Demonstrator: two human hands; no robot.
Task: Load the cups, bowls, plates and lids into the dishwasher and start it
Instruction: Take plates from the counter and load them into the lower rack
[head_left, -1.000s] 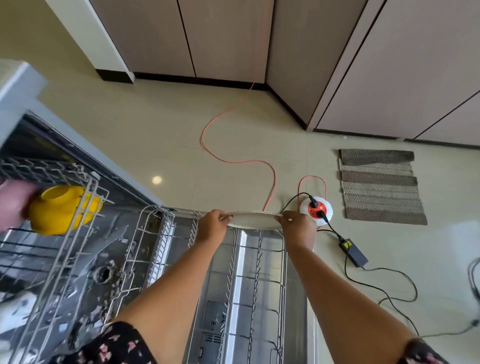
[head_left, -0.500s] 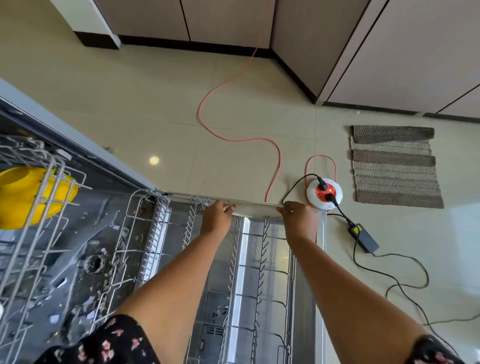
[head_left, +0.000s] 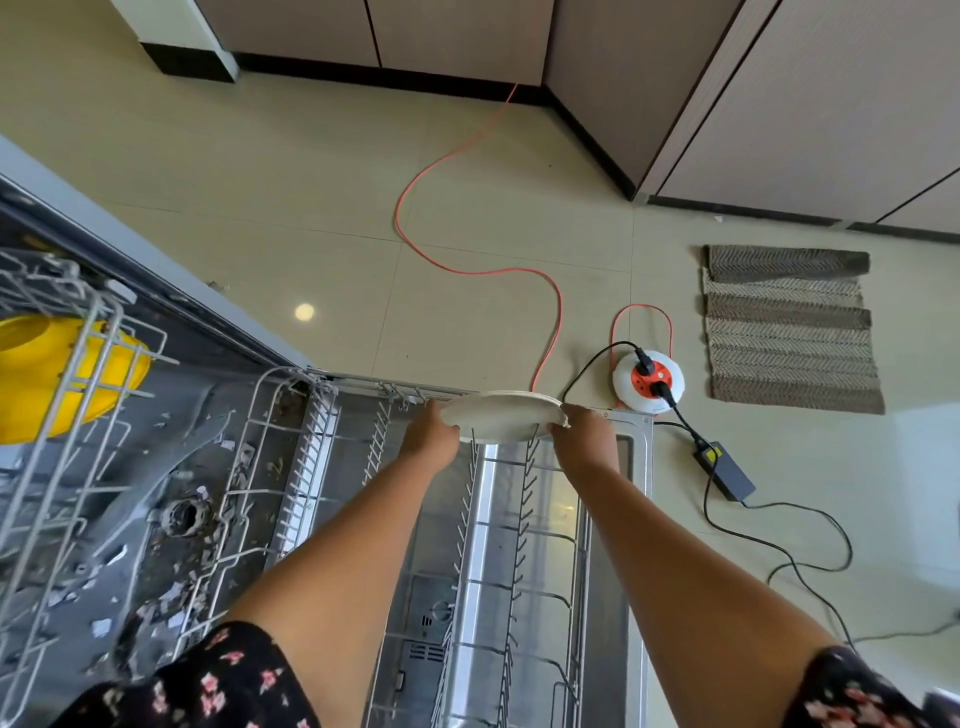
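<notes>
Left hand (head_left: 428, 437), right hand (head_left: 586, 439) grip plate (head_left: 501, 415) edges over lower rack (head_left: 525, 501); fingertips hidden behind rim. Yellow bowl (head_left: 31, 387) cut off left.

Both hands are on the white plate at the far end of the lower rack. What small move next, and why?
Probably ease the plate down until its lower edge seats between the tines of the lower rack, then release. The left hand and right hand grip opposite rims, and the plate's bottom edge is level with the tine tips, apparently not yet settled.
</notes>
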